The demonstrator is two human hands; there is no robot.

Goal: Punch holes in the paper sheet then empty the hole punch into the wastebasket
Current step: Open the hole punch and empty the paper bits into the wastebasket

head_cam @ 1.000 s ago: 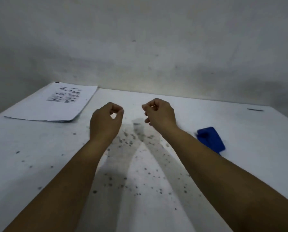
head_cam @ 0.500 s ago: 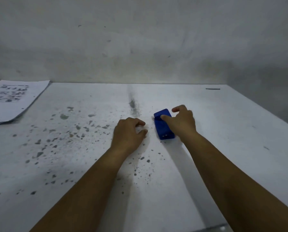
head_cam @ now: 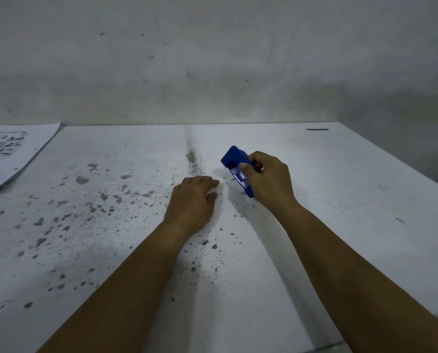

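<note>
Mid-frame, the right hand [head_cam: 269,178] gripped the blue hole punch [head_cam: 234,164], tilted on edge; the left hand [head_cam: 193,200] lay loosely curled, empty, beside it on the table [head_cam: 340,200].

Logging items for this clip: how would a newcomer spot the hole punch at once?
Start at the speckled white table, then find the right hand near its middle. The hole punch is the small block tilted up in that grip, the only bright blue thing there.
</note>
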